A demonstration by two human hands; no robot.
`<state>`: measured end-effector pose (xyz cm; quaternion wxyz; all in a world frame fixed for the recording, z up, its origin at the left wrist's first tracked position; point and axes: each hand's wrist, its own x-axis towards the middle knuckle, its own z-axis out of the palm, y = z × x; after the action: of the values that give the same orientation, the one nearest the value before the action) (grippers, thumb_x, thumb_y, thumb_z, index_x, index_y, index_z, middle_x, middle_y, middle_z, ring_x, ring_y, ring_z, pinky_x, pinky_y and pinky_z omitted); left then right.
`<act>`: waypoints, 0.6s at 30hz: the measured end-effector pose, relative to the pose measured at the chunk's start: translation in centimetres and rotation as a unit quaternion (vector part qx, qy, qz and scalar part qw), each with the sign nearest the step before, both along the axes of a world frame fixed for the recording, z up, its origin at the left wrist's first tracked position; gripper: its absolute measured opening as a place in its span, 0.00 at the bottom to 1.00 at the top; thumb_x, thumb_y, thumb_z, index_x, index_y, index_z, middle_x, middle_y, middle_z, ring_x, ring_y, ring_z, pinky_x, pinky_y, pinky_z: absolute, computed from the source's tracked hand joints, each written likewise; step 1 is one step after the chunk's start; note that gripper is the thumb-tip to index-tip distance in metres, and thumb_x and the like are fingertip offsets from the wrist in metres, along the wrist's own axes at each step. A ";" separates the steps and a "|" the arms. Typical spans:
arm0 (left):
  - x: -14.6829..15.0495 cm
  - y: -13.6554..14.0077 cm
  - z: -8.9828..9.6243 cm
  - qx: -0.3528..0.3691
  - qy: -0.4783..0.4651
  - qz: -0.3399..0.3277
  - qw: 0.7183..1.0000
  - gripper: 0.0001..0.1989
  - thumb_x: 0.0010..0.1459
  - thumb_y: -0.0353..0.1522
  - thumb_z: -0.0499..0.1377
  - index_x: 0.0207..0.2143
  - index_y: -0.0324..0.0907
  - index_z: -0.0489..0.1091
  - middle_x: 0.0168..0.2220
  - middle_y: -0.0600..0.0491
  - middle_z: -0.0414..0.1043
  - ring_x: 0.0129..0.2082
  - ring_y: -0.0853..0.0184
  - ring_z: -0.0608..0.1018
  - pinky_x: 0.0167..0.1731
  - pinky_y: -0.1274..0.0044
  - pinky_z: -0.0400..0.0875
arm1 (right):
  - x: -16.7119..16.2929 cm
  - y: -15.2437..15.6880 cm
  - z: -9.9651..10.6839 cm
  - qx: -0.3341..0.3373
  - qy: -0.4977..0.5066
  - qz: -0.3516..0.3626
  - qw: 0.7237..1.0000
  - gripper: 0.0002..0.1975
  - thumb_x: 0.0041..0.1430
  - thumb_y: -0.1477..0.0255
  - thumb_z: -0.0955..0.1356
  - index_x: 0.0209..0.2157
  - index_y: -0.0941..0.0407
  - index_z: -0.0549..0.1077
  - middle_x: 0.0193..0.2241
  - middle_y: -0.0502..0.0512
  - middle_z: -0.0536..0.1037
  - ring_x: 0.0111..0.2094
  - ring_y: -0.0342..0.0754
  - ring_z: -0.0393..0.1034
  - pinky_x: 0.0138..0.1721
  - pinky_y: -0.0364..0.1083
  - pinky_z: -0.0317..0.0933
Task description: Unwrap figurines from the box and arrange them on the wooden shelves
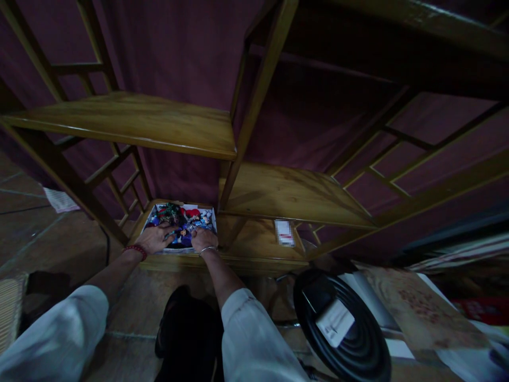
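A shallow white box (215, 211) sits on the low wooden shelf, filled with small colourful trinkets (183, 232) in blue, red, green and purple; they look like little figures or charms. My left hand (156, 239), with a red bead bracelet at the wrist, reaches over the box's left side. Its fingers are stretched out among the trinkets. At the right side of the box is my right hand (204, 240), wearing a thin light bracelet. Its fingers are curled down into the pile, and whatever they pinch is hidden.
Wooden shelving (159, 122) with an upper board and lattice sides rises around the box. A small white packet (284, 233), partly blurred out, lies on the low shelf. To the right stands a black round seat (358, 329) with a phone-like slab and a pale packet on it.
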<state>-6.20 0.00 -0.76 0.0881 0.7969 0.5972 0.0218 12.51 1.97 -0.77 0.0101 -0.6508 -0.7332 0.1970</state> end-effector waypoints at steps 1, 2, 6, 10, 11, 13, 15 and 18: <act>0.2 0.1 0.0 -0.016 0.006 0.002 1.000 0.21 0.57 0.42 0.42 0.51 0.53 0.62 0.49 0.53 0.64 0.41 0.63 0.72 0.37 0.75 0.65 | 0.0 0.0 0.1 -0.001 -0.001 -0.001 1.000 0.18 0.57 0.64 0.55 0.38 0.53 0.72 0.39 0.56 0.75 0.41 0.49 0.69 0.40 0.46 0.60; 0.4 0.1 0.0 -0.031 0.013 0.012 0.999 0.21 0.57 0.42 0.42 0.51 0.54 0.61 0.49 0.53 0.63 0.41 0.61 0.72 0.37 0.73 0.65 | 0.0 0.0 0.1 -0.002 -0.001 -0.003 1.000 0.18 0.57 0.63 0.55 0.38 0.53 0.72 0.39 0.56 0.75 0.41 0.49 0.69 0.40 0.46 0.60; 2.2 0.4 0.1 -0.077 0.046 0.084 0.992 0.21 0.56 0.39 0.43 0.52 0.52 0.61 0.51 0.47 0.60 0.40 0.57 0.72 0.37 0.67 0.66 | 0.0 0.1 0.2 -0.008 0.001 -0.010 1.000 0.19 0.57 0.62 0.55 0.38 0.54 0.72 0.38 0.57 0.75 0.41 0.50 0.69 0.39 0.47 0.61; 3.5 0.4 -0.1 -0.095 0.036 0.123 0.987 0.19 0.56 0.36 0.43 0.46 0.49 0.66 0.50 0.46 0.60 0.38 0.58 0.73 0.35 0.67 0.66 | 0.0 0.2 0.1 -0.001 0.007 -0.005 1.000 0.19 0.58 0.63 0.55 0.38 0.54 0.72 0.39 0.58 0.75 0.41 0.50 0.69 0.39 0.47 0.61; 3.6 0.4 -0.1 -0.093 0.030 0.129 0.987 0.18 0.56 0.35 0.43 0.44 0.48 0.67 0.48 0.46 0.63 0.38 0.59 0.73 0.35 0.68 0.66 | 0.0 0.2 0.1 0.001 0.008 -0.003 1.000 0.19 0.58 0.63 0.54 0.38 0.54 0.72 0.39 0.58 0.75 0.41 0.50 0.69 0.39 0.47 0.61; 3.6 0.3 0.0 -0.089 0.017 0.132 0.987 0.17 0.55 0.34 0.43 0.39 0.46 0.70 0.43 0.47 0.67 0.36 0.61 0.73 0.35 0.71 0.66 | 0.0 0.1 0.1 0.001 0.006 -0.002 1.000 0.19 0.58 0.63 0.54 0.38 0.54 0.72 0.39 0.58 0.75 0.41 0.50 0.69 0.39 0.47 0.61; 3.5 0.1 0.2 -0.079 0.001 0.120 0.990 0.16 0.55 0.34 0.44 0.35 0.46 0.71 0.40 0.49 0.69 0.36 0.64 0.73 0.34 0.74 0.65 | 0.0 0.1 0.2 0.000 0.002 -0.003 1.000 0.19 0.58 0.63 0.54 0.38 0.53 0.72 0.39 0.57 0.75 0.41 0.49 0.69 0.39 0.47 0.60; 3.4 -0.2 0.7 -0.038 -0.018 0.101 0.994 0.15 0.55 0.36 0.44 0.33 0.47 0.70 0.39 0.52 0.71 0.36 0.65 0.73 0.33 0.77 0.64 | 0.0 -0.1 0.4 0.007 -0.003 -0.003 1.000 0.20 0.59 0.63 0.54 0.38 0.54 0.72 0.39 0.57 0.75 0.41 0.49 0.69 0.39 0.47 0.60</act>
<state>-2.82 -0.24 -0.08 0.1265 0.7278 0.6737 0.0221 12.49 1.87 -0.32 0.0129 -0.6538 -0.7324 0.1896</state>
